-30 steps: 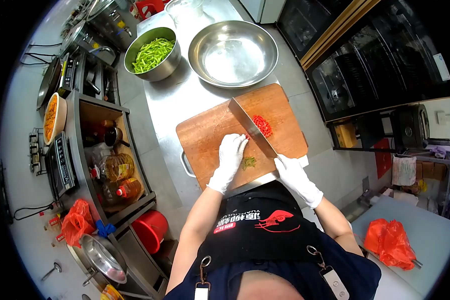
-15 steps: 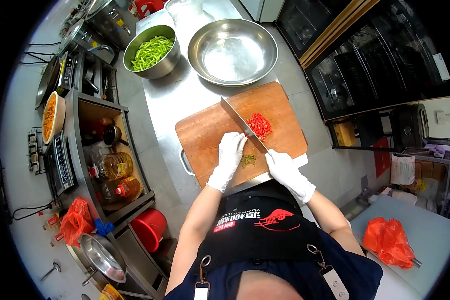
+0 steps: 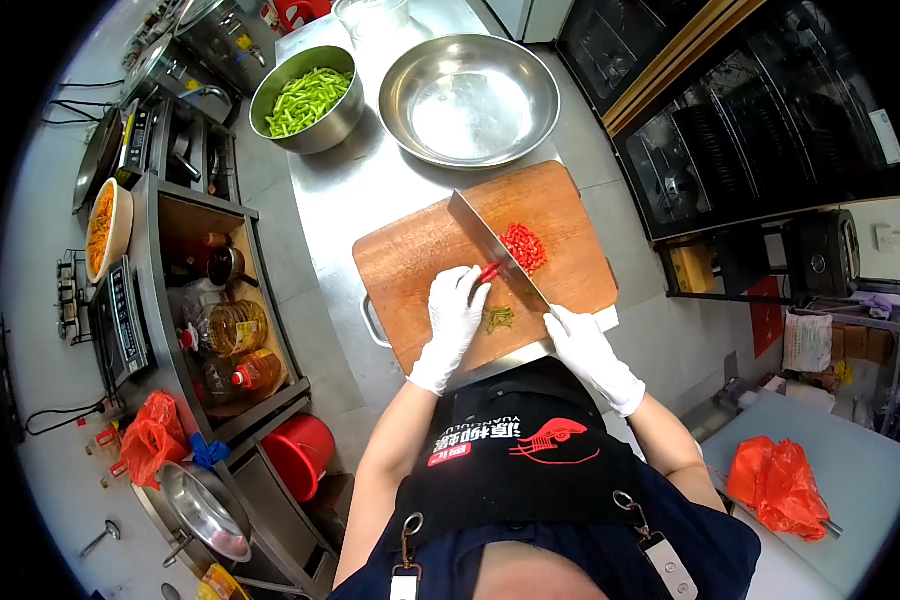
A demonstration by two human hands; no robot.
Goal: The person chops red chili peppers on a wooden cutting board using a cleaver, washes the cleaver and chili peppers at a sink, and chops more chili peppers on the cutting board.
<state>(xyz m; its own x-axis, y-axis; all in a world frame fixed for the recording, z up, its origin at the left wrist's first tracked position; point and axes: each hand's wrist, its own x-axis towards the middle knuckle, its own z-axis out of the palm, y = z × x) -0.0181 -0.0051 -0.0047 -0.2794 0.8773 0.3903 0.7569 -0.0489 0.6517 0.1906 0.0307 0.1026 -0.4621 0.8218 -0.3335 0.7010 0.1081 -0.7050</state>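
Observation:
On the wooden cutting board [image 3: 420, 250], my gloved left hand [image 3: 454, 322] has its fingers closed on a red chili pepper [image 3: 488, 271] that points toward the blade. A wide cleaver [image 3: 492, 240] is gripped by its handle in my gloved right hand [image 3: 590, 352]; the palm and fingers hide that handle. The blade stands on edge, slanting across the board between the pepper and a small heap of chopped red chili [image 3: 523, 248]. A few green stems [image 3: 498, 318] lie to the right of my left hand, nearer to me.
Beyond the board, the steel table [image 3: 335, 240] carries a deep pot of cut green beans [image 3: 310, 100] and a wide shallow steel basin [image 3: 470, 100]. A shelf unit with oil bottles [image 3: 232, 330] is on the left. A red plastic bag [image 3: 775, 485] lies on a side table at right.
More of the red chili pepper shows between my left fingers and the blade. My left hand sits slightly farther left, and the cleaver with my right hand has shifted a little to the right.

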